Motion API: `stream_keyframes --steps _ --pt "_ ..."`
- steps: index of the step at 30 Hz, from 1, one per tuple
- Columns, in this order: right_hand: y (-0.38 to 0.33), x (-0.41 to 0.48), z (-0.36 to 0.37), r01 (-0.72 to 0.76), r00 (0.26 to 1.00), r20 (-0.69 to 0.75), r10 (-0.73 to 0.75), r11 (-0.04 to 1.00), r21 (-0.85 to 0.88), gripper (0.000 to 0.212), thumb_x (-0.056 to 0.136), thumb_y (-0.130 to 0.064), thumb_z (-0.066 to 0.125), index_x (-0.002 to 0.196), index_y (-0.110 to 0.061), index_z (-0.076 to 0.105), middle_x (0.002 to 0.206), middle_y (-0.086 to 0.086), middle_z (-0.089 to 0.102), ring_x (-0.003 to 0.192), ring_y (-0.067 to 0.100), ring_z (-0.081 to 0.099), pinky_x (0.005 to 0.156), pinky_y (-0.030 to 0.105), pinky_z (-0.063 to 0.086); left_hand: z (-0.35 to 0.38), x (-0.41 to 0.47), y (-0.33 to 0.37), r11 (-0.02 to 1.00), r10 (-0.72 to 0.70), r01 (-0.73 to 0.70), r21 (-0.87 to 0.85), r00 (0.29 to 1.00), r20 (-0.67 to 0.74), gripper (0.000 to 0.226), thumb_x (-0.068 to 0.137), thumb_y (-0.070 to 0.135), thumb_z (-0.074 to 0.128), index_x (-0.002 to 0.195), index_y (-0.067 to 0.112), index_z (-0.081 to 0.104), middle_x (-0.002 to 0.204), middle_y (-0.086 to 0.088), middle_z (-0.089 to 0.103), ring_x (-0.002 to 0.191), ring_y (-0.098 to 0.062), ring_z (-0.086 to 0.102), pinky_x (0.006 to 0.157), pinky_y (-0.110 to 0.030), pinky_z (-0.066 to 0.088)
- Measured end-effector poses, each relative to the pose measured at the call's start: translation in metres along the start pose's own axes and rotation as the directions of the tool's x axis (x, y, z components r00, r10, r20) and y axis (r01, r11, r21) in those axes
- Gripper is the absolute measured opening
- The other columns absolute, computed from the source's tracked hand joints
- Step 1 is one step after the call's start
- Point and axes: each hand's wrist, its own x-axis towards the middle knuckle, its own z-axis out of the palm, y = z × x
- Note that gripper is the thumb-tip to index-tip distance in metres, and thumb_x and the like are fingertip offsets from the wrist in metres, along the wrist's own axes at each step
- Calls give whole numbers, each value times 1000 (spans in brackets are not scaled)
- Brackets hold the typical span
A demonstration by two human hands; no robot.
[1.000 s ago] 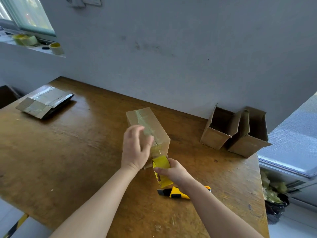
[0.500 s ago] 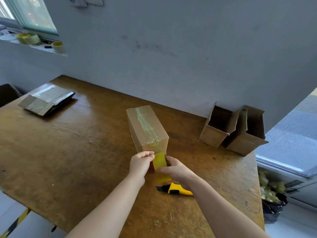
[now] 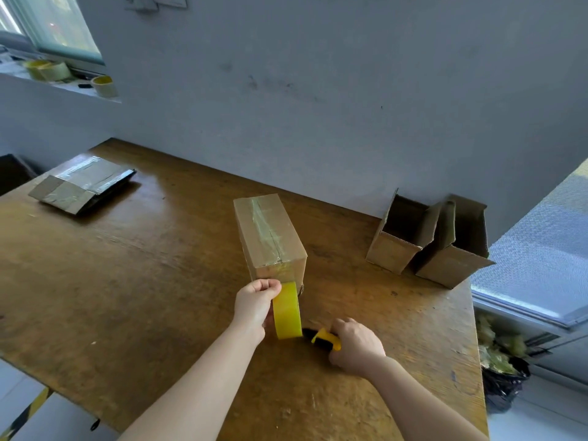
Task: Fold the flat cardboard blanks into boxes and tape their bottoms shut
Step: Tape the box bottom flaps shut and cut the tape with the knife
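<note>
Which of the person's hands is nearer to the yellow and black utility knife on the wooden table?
Right. The right hand grips the yellow and black utility knife; the left hand holds the yellow tape roll beside it.

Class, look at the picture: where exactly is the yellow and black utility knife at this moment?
In the head view, the utility knife lies on the wooden table near its front edge, under the right hand, just right of the yellow tape roll held by the left hand.

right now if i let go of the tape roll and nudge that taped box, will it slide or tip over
The taped box looks like thin, probably empty cardboard, so likely light and easy to shove. It stands fairly tall on a narrow footprint, so a high push may tip it; a low one should slide it on the smooth wooden table. The yellow tape roll in the left hand seems still attached and could tug it.
</note>
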Motion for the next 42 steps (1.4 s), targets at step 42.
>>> stream_keyframes --steps 42 --pt "-99 -9 -96 158 922 -265 -283 899 -409 37 101 -46 34 106 -20 59 85 1 64 76 22 63 57 31 45 -24 5 11 967 173 -162 199 984 -37 4 82 15 67 79 17 67 83 -6 67 84 -25 62 70 -37 50"
